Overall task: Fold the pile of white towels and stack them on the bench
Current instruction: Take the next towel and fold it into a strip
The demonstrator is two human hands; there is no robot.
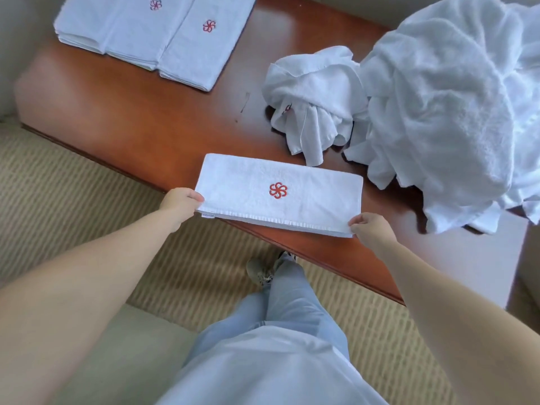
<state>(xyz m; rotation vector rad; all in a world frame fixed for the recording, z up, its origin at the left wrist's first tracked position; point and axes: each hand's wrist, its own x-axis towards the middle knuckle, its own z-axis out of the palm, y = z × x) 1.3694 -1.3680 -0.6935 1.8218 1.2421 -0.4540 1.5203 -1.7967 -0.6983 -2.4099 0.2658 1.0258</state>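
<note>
A folded white towel with a red flower emblem lies at the near edge of the reddish-brown bench. My left hand pinches its near left corner, and my right hand pinches its near right corner. Folded towels with the same emblem lie side by side at the far left of the bench. A crumpled small towel sits in the middle. A big heap of unfolded white towels fills the right side.
Beige patterned carpet lies in front of the bench. My legs in light blue trousers and a shoe stand close to the bench's near edge. A pale cushion edge shows at the lower left.
</note>
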